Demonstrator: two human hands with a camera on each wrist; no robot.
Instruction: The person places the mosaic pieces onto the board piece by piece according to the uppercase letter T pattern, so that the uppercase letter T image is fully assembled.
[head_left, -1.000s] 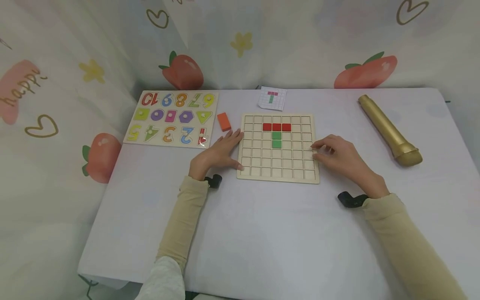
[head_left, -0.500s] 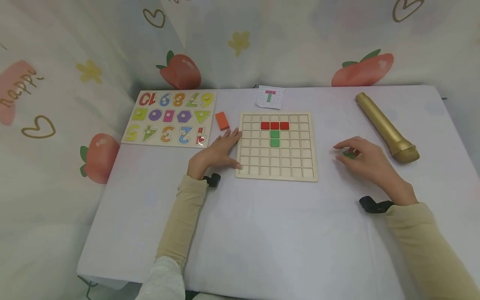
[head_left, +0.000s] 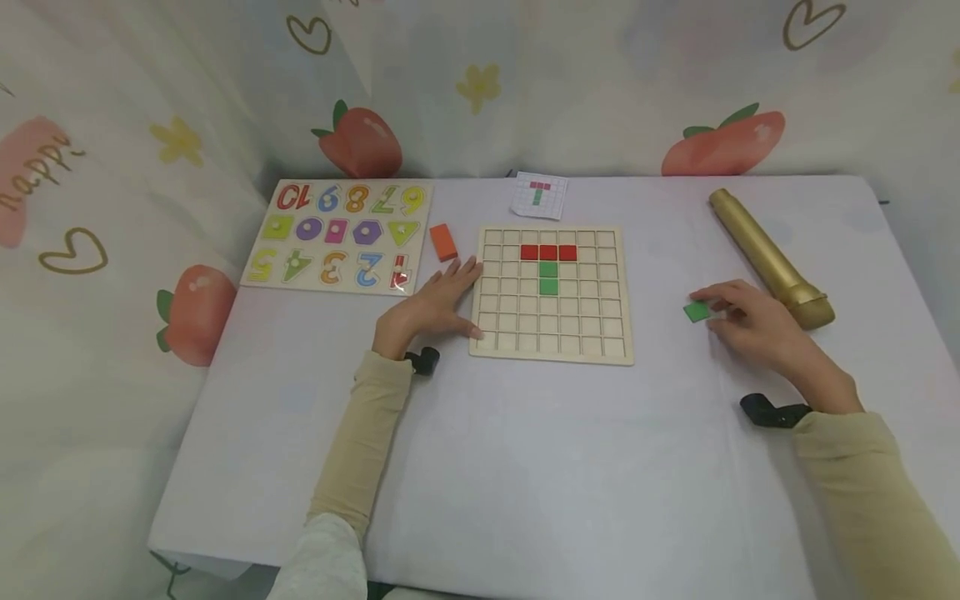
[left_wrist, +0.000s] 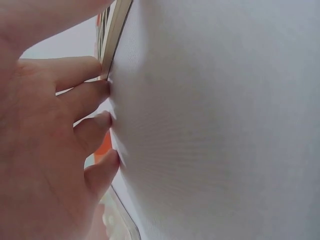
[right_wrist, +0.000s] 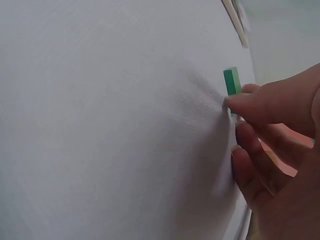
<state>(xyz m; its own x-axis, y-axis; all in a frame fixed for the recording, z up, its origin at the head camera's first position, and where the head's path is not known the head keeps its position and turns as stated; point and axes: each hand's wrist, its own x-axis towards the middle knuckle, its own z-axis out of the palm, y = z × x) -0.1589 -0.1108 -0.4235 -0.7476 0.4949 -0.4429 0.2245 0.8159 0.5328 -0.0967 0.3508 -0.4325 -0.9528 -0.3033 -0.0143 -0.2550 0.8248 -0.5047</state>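
Observation:
In the head view my left hand [head_left: 427, 308] is spread at the left edge of the wooden grid board [head_left: 517, 346], fingertips and thumb against its rim. The left wrist view shows those fingertips [left_wrist: 105, 120] down on the white cloth. Three red square tiles [head_left: 548, 252] lie in a row on the board, with two green tiles [head_left: 548, 278] below the middle one. Right of the board, my right hand [head_left: 757, 329] pinches a loose green square tile [head_left: 696, 312] by its corner between thumb and index finger. In the right wrist view the thumb covers one end of this tile [right_wrist: 231, 82].
A small card [head_left: 540, 196] with a printed red and green T stands behind the board. An orange block [head_left: 443, 242] lies beside my left fingers. A number and shape puzzle [head_left: 337, 225] is at the left, a golden microphone-shaped object [head_left: 768, 254] at the right.
My right hand has moved right, away from the board's right edge. The loose green tile, out of sight at first, now shows at its fingertips. My left hand has stayed at the board.

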